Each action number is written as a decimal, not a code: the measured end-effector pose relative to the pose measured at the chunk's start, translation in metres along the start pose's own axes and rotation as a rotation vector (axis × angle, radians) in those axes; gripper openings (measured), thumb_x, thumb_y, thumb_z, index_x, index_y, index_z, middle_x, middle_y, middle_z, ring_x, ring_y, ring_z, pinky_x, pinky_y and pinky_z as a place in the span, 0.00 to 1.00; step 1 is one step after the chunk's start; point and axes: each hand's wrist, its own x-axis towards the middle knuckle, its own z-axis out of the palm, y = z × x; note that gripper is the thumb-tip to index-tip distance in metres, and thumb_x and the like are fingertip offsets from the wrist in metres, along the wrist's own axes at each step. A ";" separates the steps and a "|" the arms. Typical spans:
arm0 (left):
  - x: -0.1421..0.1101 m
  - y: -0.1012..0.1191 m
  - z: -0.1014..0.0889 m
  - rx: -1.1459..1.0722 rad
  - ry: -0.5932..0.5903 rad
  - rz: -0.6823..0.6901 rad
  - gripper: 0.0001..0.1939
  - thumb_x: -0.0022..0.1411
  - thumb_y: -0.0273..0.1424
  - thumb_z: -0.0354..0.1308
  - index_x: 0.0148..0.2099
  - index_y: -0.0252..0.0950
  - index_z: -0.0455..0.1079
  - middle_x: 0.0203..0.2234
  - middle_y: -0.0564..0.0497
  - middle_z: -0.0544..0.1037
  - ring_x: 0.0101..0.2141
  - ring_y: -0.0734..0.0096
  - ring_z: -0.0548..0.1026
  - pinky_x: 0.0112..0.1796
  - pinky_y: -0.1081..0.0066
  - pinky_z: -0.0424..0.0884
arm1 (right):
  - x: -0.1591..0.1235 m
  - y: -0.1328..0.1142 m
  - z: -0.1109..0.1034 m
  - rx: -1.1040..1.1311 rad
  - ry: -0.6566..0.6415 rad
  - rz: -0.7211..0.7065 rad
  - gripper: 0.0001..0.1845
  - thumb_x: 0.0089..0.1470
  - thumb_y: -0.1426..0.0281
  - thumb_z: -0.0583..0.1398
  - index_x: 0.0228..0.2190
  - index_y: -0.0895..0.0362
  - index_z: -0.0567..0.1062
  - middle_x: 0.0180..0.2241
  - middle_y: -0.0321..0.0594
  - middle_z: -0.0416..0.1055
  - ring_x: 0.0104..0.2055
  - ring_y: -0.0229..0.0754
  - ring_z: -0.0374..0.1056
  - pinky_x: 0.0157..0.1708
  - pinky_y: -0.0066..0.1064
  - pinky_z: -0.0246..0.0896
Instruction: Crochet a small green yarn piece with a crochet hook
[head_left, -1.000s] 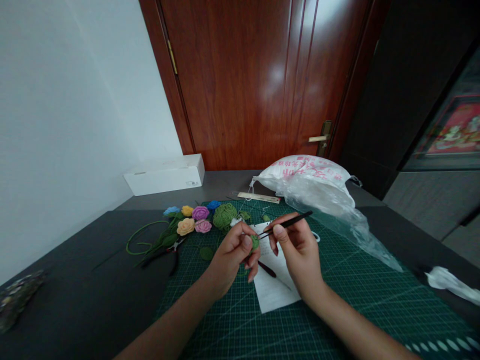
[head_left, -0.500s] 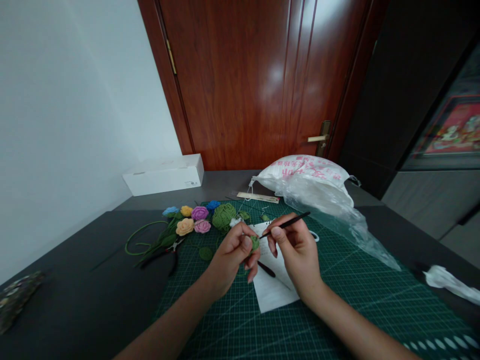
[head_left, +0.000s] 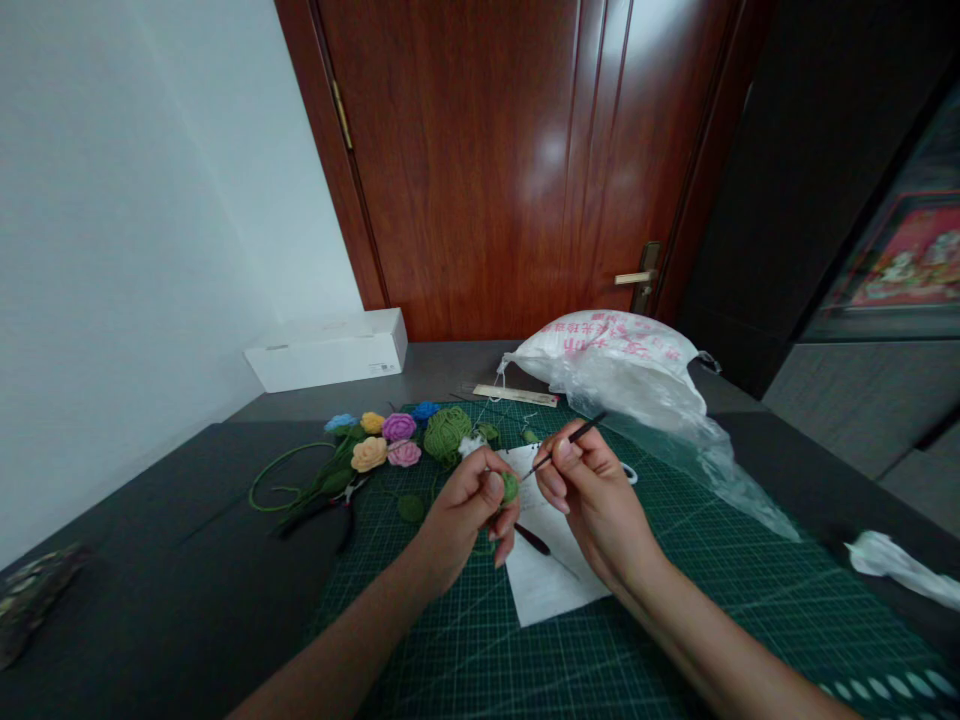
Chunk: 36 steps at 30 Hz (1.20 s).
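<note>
My left hand (head_left: pixel 463 517) pinches a small green crocheted piece (head_left: pixel 510 488) between thumb and fingers. My right hand (head_left: pixel 592 495) grips a thin black crochet hook (head_left: pixel 571 441), its tip close to the green piece. A green yarn ball (head_left: pixel 446 434) lies just beyond my left hand, with several crocheted roses (head_left: pixel 399 428) in pink, purple, yellow, peach and blue to its left. Under my hands lies a sheet of white paper (head_left: pixel 551 575) on a green cutting mat (head_left: pixel 660 600), with a second black-handled tool (head_left: pixel 532 540) on it.
Green wire (head_left: pixel 274 480) and black-handled pliers (head_left: pixel 315 520) lie on the dark table (head_left: pixel 150 510) left of the mat. A white plastic bag (head_left: pixel 622 370) slumps at the mat's far edge, near a ruler (head_left: pixel 516 395). A white box (head_left: pixel 326 350) stands by the wall.
My right hand has turned and drawn closer to my left, tilting the hook so its tip points at the green piece. My left hand and the objects on the mat stay about the same.
</note>
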 end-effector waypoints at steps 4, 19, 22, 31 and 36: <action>0.001 0.000 -0.002 0.003 0.008 -0.006 0.15 0.71 0.44 0.56 0.39 0.37 0.63 0.19 0.58 0.66 0.17 0.78 0.62 0.16 0.79 0.66 | 0.002 -0.007 -0.001 0.031 -0.112 0.120 0.16 0.55 0.60 0.69 0.28 0.55 0.69 0.20 0.28 0.65 0.16 0.28 0.49 0.15 0.22 0.44; 0.001 -0.002 -0.004 0.009 0.012 0.008 0.14 0.70 0.44 0.56 0.42 0.37 0.63 0.20 0.59 0.66 0.17 0.78 0.61 0.16 0.79 0.65 | 0.005 0.006 -0.008 -0.270 -0.011 -0.104 0.14 0.57 0.60 0.68 0.31 0.54 0.72 0.24 0.31 0.73 0.18 0.31 0.63 0.19 0.24 0.57; 0.000 -0.002 -0.004 0.011 0.007 0.007 0.14 0.71 0.43 0.56 0.42 0.37 0.63 0.19 0.59 0.65 0.17 0.78 0.61 0.16 0.79 0.65 | 0.005 0.006 -0.008 -0.272 -0.011 -0.104 0.14 0.57 0.60 0.68 0.31 0.54 0.72 0.21 0.28 0.69 0.18 0.32 0.62 0.18 0.24 0.57; 0.001 -0.004 -0.006 0.017 -0.012 0.002 0.14 0.71 0.44 0.56 0.42 0.37 0.64 0.19 0.59 0.65 0.16 0.78 0.61 0.15 0.79 0.64 | 0.004 0.006 -0.007 -0.308 0.005 -0.106 0.15 0.57 0.59 0.68 0.29 0.54 0.71 0.20 0.28 0.68 0.16 0.31 0.60 0.17 0.24 0.55; 0.002 -0.003 -0.005 0.015 -0.005 -0.006 0.15 0.70 0.44 0.57 0.41 0.37 0.64 0.19 0.59 0.64 0.17 0.78 0.61 0.16 0.78 0.66 | 0.003 0.004 -0.006 -0.319 0.016 -0.090 0.15 0.58 0.59 0.67 0.29 0.54 0.70 0.17 0.26 0.65 0.16 0.31 0.58 0.18 0.24 0.53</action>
